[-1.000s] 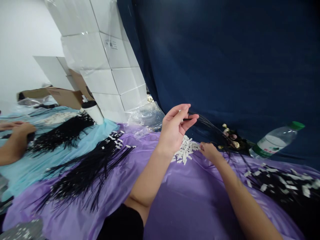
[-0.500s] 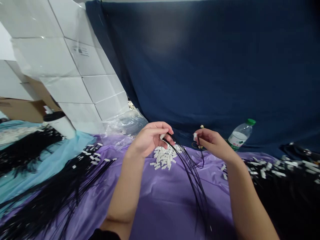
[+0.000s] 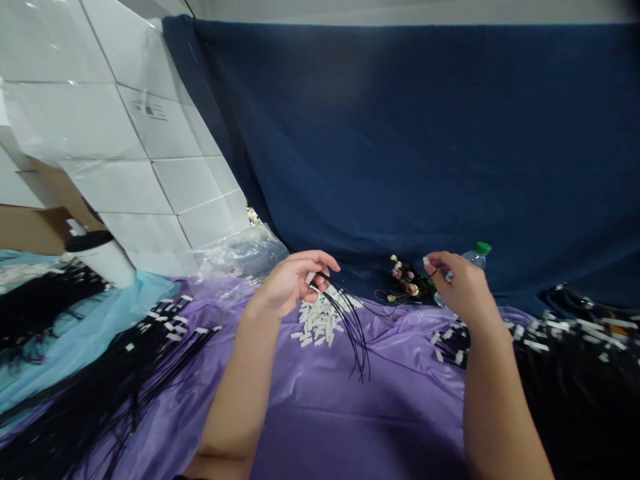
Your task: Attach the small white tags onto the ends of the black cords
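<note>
My left hand (image 3: pixel 295 283) is closed on several thin black cords (image 3: pixel 350 327), which droop down and to the right over the purple cover. A white piece (image 3: pixel 311 277) shows between its thumb and fingers. Off to the right, my right hand (image 3: pixel 463 283) pinches a small white tab (image 3: pixel 427 261) with a bit of black cord beside it; the rest of that cord is hard to make out. Beneath my left hand lies a heap of small white tabs (image 3: pixel 320 323). Behind my right hand stands a partly hidden clear bottle (image 3: pixel 476 255) with a green cap.
Bundles of black cords with white ends lie left (image 3: pixel 115 367) and right (image 3: pixel 575 373) on the purple cover (image 3: pixel 370 433). A white cup (image 3: pixel 113 260) leans at the left by stacked white boxes (image 3: pixel 105 120). Artificial flowers (image 3: pixel 410 283) sit before a dark blue cloth (image 3: pixel 400 147).
My right hand has moved right, away from the left, with the white tab. The cords under my left hand hang shorter and more bunched. The view has tilted up slightly, and the flowers are uncovered.
</note>
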Motion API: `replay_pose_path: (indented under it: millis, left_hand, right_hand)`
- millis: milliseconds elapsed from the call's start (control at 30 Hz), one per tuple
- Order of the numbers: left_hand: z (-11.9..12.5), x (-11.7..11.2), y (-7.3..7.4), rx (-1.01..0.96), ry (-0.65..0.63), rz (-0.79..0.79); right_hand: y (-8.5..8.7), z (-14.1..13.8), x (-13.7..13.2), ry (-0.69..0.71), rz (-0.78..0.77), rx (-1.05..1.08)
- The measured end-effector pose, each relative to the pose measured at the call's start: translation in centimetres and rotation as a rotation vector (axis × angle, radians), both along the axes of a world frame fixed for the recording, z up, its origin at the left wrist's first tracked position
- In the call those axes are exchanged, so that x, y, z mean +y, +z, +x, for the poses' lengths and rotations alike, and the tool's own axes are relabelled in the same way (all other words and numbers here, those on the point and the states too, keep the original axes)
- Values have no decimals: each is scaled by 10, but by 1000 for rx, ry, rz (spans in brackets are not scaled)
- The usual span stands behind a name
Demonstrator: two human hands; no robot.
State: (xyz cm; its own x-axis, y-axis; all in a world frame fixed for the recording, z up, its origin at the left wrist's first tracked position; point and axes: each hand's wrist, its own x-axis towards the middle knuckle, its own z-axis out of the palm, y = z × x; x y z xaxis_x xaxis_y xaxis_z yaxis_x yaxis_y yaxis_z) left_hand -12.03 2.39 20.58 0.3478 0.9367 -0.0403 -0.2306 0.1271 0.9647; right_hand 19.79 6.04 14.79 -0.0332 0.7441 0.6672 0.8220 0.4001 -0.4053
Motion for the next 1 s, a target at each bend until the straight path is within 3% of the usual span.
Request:
replay_pose_path:
  millis: [200,400,533,733,1000]
  left_hand:
    - [10,5,-7,71,-43,-21]
    - [18,5,-10,178,-145,-47]
    - [23,1,-10,272,-213,10]
    - [29,-2,-10,342,-234,24]
    - [30,-3,-10,356,-230,71]
  right_hand:
    - [24,-31,-29,58,374,33]
    - [32,-59,-53,229,548,35]
    - [29,-71,-59,290,469,2]
    - [29,-93,-62,374,267,-268]
    - [30,-96,-63,388,184,-271]
